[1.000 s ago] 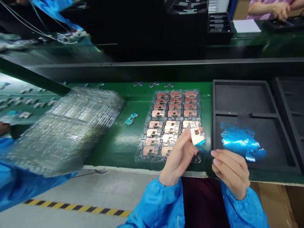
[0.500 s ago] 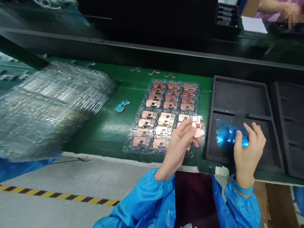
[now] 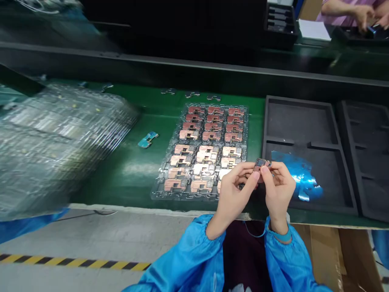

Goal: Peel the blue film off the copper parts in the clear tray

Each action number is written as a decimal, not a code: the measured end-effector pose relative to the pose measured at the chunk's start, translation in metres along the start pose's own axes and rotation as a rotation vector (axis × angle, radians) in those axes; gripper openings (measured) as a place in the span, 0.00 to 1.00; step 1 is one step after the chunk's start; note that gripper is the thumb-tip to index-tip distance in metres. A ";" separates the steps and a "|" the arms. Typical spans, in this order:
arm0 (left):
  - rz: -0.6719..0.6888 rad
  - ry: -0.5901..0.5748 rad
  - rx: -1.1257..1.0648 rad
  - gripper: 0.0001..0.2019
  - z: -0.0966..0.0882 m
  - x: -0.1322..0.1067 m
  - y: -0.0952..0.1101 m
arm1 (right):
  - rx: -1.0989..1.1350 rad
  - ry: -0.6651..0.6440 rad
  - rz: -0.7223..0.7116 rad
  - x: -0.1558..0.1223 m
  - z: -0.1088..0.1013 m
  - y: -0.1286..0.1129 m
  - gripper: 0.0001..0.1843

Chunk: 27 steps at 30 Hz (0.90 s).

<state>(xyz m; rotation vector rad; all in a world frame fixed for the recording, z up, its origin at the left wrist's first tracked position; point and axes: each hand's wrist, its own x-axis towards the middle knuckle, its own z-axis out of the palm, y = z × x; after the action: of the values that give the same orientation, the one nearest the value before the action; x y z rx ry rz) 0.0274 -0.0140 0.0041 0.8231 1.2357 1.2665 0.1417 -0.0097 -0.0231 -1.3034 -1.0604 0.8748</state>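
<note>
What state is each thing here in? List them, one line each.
Left hand, pinching the small circuit board
Right hand, pinching the same board
Clear blister tray, on the green bench, holding rows of copper-coloured boards
Blue film, crumpled in the black foam tray
Loose blue board, lying on the bench

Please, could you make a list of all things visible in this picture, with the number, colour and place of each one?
Clear plastic tray stack: one, transparent, left on bench.
Blister tray: one, transparent, middle of bench.
Circuit boards: many, copper, in blister tray.
Loose circuit board: one, blue-green, left of blister tray.
Small dark pieces: three, dark, behind blister tray.
Foam trays: two, black, right on bench.
Film: one piece, shiny blue, in nearer foam tray.
Green bench: one, green, under these.
Floor tape: one, yellow-black, on floor.
Co-worker's hands: two, pink sleeves, top right.
Small circuit board: one, copper and dark, between hands.
Left hand: one, holding that board.
Right hand: one, holding that board.
Sleeves: two, blue, on arms.
Wrist strap: one, blue, right wrist.
</note>
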 end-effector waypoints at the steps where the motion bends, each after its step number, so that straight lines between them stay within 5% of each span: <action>1: 0.015 0.017 -0.002 0.09 0.001 0.001 0.000 | 0.002 0.013 -0.013 -0.002 0.002 0.000 0.12; 6: 0.012 0.045 -0.049 0.13 0.000 0.001 -0.004 | 0.012 -0.048 -0.024 -0.010 0.008 0.001 0.13; 9: 0.055 0.019 0.016 0.11 -0.021 0.002 0.001 | -0.030 -0.168 -0.045 -0.010 0.002 0.003 0.10; 13: 0.202 0.096 0.328 0.09 -0.091 0.024 0.026 | -0.158 -0.325 -0.088 -0.002 -0.020 0.007 0.14; 17: 0.304 0.211 0.666 0.09 -0.179 0.055 0.057 | -0.248 -0.224 -0.065 0.011 -0.039 0.011 0.16; 20: 0.259 0.175 0.803 0.11 -0.220 0.057 0.069 | -0.287 -0.138 -0.057 0.017 -0.043 0.015 0.17; 27: 0.117 -0.037 0.766 0.10 -0.226 0.028 0.039 | -0.333 -0.188 -0.042 0.021 -0.045 0.018 0.17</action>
<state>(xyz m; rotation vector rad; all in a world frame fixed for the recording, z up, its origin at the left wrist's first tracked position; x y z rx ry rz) -0.2025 -0.0192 -0.0114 1.4704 1.6856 0.8416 0.1917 -0.0020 -0.0366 -1.4868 -1.4226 0.8236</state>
